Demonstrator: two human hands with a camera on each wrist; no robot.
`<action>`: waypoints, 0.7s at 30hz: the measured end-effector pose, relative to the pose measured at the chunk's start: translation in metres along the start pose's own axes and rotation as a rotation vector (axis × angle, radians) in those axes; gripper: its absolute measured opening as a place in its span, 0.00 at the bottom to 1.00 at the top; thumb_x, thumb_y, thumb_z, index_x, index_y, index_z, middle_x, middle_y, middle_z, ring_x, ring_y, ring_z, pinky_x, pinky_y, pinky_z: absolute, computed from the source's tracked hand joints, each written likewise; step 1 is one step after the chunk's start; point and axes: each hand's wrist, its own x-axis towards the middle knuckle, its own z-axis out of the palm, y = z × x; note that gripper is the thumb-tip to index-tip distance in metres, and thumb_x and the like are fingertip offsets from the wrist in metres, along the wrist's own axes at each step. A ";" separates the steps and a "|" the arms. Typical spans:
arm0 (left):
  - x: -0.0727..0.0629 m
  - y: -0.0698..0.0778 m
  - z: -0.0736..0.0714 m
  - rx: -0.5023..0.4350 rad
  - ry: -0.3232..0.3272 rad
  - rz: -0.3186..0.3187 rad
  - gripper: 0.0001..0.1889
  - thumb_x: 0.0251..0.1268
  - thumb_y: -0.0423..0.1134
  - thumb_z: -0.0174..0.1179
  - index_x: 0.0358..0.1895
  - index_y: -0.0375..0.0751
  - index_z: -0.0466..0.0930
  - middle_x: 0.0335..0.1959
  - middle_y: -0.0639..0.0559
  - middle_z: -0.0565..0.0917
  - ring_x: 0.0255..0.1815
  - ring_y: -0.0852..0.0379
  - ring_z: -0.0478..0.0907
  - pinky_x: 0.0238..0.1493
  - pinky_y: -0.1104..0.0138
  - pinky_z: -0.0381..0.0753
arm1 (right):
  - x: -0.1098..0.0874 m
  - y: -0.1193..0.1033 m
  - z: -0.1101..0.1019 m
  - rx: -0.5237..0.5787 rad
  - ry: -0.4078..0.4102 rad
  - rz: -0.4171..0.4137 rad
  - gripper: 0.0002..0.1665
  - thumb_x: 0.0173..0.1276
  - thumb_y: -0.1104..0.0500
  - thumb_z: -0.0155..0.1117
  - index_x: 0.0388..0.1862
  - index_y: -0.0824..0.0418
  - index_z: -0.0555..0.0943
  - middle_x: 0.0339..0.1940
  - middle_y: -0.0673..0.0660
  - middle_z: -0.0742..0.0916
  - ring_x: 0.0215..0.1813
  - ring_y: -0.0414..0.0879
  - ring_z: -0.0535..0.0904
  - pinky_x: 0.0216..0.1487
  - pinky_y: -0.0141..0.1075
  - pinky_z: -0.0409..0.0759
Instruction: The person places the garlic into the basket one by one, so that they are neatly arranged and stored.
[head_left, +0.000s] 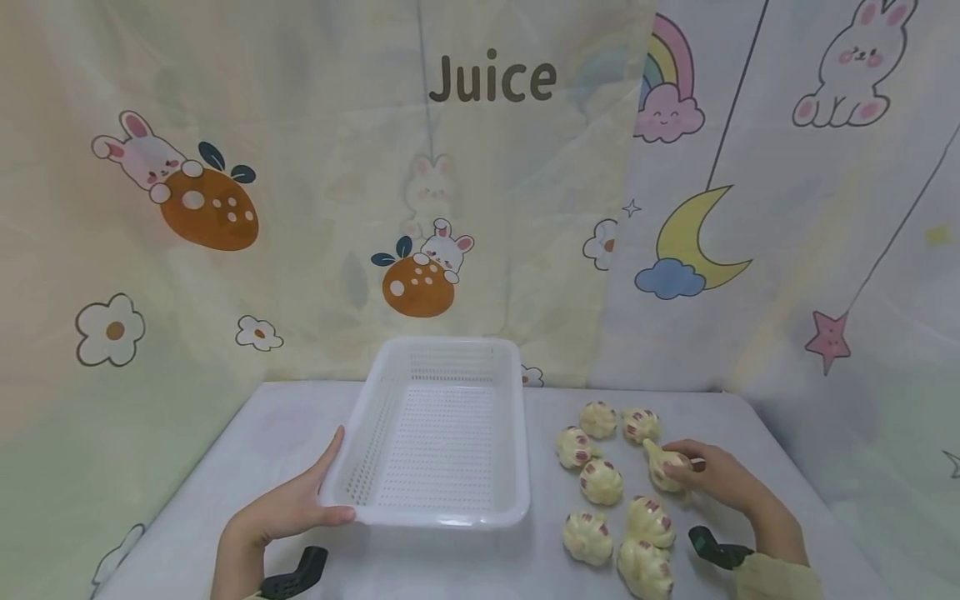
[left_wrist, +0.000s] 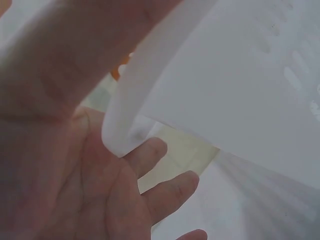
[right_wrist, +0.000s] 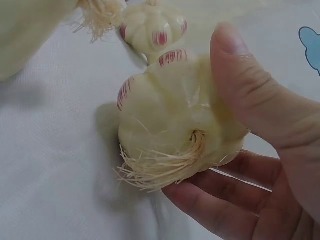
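A white plastic basket (head_left: 431,518) with slotted walls stands in the middle of the head view, and nothing lies inside it. My left hand (head_left: 288,504) holds its near left corner; the left wrist view shows the basket's rim (left_wrist: 127,120) between thumb and fingers. At the right, my right hand (head_left: 712,475) pinches a garlic bulb (head_left: 663,467), pale with a pointed neck. Seen from the right wrist, the garlic's root tuft (right_wrist: 165,165) faces the camera, with the thumb on one side and fingers beneath. Whether this bulb touches the table cannot be told.
Several more garlic bulbs with purple-red streaks lie right of the basket, among them one at the back (head_left: 597,419), one in the middle (head_left: 601,482) and one near the front (head_left: 587,537). A white cloth covers the table (head_left: 292,408). Behind it hangs a printed curtain (head_left: 322,167).
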 end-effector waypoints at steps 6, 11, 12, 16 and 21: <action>0.000 0.003 0.001 -0.003 -0.005 -0.022 0.63 0.52 0.43 0.70 0.75 0.49 0.21 0.75 0.32 0.46 0.65 0.46 0.63 0.55 0.75 0.66 | -0.001 0.000 -0.001 -0.001 -0.011 -0.006 0.34 0.63 0.46 0.64 0.60 0.67 0.74 0.60 0.71 0.77 0.55 0.63 0.77 0.49 0.49 0.79; 0.002 0.005 0.002 0.008 -0.001 -0.022 0.63 0.52 0.43 0.70 0.75 0.47 0.21 0.76 0.32 0.46 0.66 0.45 0.61 0.55 0.75 0.66 | -0.001 0.001 -0.002 -0.011 -0.001 0.006 0.35 0.63 0.45 0.64 0.61 0.66 0.74 0.59 0.71 0.77 0.54 0.63 0.78 0.48 0.49 0.79; 0.002 0.005 0.002 0.011 0.000 -0.022 0.63 0.52 0.44 0.70 0.75 0.47 0.21 0.76 0.32 0.46 0.66 0.45 0.61 0.55 0.75 0.66 | 0.000 0.002 -0.002 -0.016 0.005 0.003 0.35 0.63 0.45 0.64 0.61 0.66 0.74 0.59 0.71 0.77 0.54 0.63 0.78 0.47 0.48 0.79; 0.004 0.004 0.003 0.028 -0.001 -0.034 0.63 0.52 0.45 0.70 0.75 0.47 0.21 0.76 0.32 0.46 0.68 0.45 0.60 0.56 0.71 0.68 | 0.002 0.004 0.000 -0.022 0.024 0.015 0.35 0.62 0.44 0.65 0.61 0.65 0.74 0.58 0.71 0.78 0.52 0.63 0.79 0.46 0.47 0.80; 0.006 0.003 0.003 0.042 -0.002 -0.048 0.63 0.52 0.45 0.70 0.75 0.48 0.21 0.76 0.32 0.46 0.68 0.45 0.61 0.56 0.64 0.70 | 0.003 0.003 0.000 -0.015 0.026 0.012 0.36 0.60 0.45 0.67 0.60 0.66 0.74 0.57 0.71 0.79 0.51 0.63 0.79 0.45 0.47 0.80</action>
